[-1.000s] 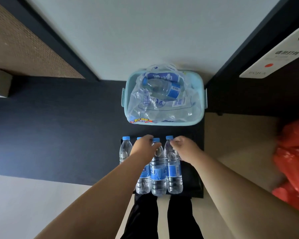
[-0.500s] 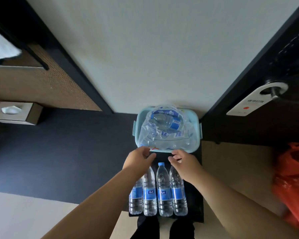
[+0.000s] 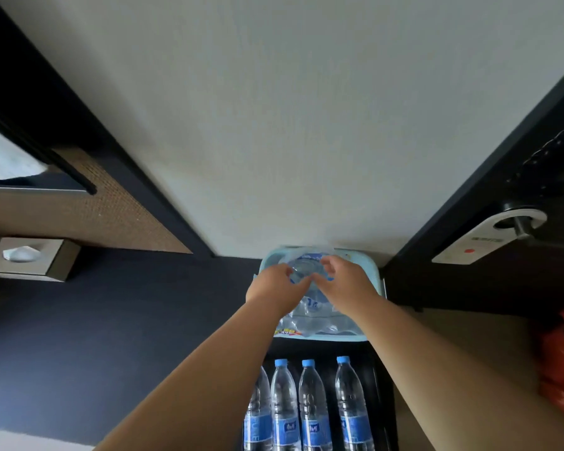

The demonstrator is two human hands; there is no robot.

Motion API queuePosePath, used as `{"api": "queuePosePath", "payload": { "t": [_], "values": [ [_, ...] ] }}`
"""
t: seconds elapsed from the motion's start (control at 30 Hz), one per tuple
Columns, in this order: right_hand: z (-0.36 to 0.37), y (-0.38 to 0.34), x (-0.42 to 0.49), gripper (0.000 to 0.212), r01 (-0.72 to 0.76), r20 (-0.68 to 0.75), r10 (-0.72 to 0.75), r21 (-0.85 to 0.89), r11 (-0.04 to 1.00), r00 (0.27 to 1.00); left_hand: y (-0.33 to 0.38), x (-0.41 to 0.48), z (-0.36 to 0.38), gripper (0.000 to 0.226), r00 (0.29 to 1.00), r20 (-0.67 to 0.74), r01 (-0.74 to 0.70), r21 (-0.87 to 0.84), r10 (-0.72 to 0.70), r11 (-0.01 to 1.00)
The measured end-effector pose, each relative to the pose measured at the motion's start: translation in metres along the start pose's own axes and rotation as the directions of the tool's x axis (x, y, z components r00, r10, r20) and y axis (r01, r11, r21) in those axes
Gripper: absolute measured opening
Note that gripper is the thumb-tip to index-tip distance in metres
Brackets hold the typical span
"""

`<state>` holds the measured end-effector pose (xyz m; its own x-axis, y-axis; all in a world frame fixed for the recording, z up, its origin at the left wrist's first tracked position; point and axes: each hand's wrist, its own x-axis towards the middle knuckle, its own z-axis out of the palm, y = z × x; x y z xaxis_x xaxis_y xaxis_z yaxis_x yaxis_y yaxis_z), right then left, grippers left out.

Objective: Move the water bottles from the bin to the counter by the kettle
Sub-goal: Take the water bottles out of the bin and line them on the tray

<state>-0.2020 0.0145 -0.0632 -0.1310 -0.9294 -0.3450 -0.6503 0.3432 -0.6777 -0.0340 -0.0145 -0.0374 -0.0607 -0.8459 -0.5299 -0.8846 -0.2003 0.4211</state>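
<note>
Your left hand (image 3: 275, 285) and right hand (image 3: 346, 284) curled round a water bottle (image 3: 302, 271), blurry under plastic, bin (image 3: 334, 337) mostly hidden beneath your hands

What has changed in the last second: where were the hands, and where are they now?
Both hands left the caps of the standing bottles and moved forward into the bin. The left hand and right hand now curl at a wrapped bottle; a firm grip is unclear. The standing bottles stay in their row.
</note>
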Motion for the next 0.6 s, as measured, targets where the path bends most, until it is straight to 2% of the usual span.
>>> {"api": "queuePosePath", "payload": {
  "t": [0.1, 0.23, 0.33, 0.4, 0.53, 0.6],
  "values": [
    [0.014, 0.009, 0.010, 0.048, 0.028, 0.052, -0.024, -0.071, 0.997, 0.998, -0.023, 0.006, 0.012, 0.053, 0.998, -0.007, 0.057, 0.171, -0.056, 0.984],
    [0.035, 0.017, 0.009, 0.050, 0.084, 0.101, -0.072, -0.125, 0.989, 0.992, -0.053, 0.008, 0.025, 0.043, 0.995, -0.062, 0.094, 0.205, -0.083, 0.974],
    [0.049, 0.023, 0.004, 0.053, 0.097, 0.109, -0.080, -0.167, 0.981, 0.991, -0.062, 0.012, 0.033, 0.049, 0.995, -0.072, 0.088, 0.265, -0.071, 0.960],
    [0.057, 0.025, 0.003, 0.052, 0.094, 0.119, -0.073, -0.174, 0.980, 0.990, -0.068, 0.017, 0.036, 0.051, 0.989, -0.067, 0.146, 0.275, -0.132, 0.950],
    [0.071, 0.026, 0.005, 0.045, 0.113, 0.123, -0.093, -0.170, 0.979, 0.988, -0.079, 0.022, 0.044, 0.027, 0.985, -0.035, 0.168, 0.408, -0.169, 0.898],
    [0.075, 0.028, 0.005, 0.047, 0.105, 0.130, -0.082, -0.182, 0.978, 0.988, -0.076, 0.020, 0.046, 0.024, 0.988, -0.020, 0.146, 0.450, -0.154, 0.881]
  ]
}}
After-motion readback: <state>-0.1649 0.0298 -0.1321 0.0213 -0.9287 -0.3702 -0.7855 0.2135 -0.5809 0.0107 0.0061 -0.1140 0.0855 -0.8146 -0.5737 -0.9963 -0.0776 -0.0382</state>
